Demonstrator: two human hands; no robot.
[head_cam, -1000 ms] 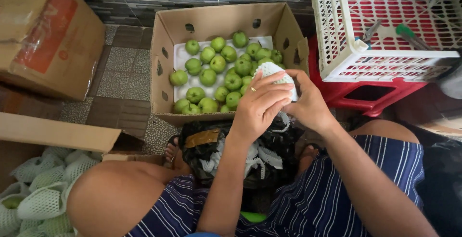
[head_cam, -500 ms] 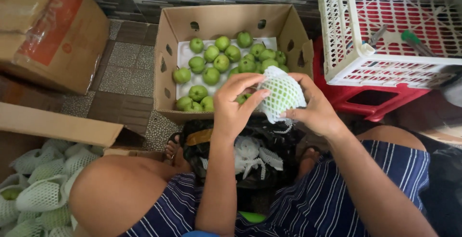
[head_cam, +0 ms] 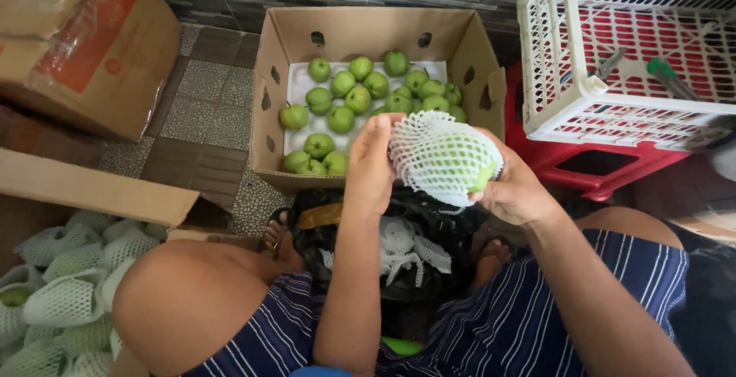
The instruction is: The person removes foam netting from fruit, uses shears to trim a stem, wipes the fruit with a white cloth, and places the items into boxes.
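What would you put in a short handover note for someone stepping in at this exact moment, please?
Left hand: fingers pressed against the white foam net on its left side.
Right hand: cups the netted green fruit from the right and below.
Done: the net covers nearly all of this fruit; netted fruits lie in the box at lower left.
Left: bare green fruits sit on the white tray in the open cardboard box ahead.
Spare nets are in the black bag between the knees.
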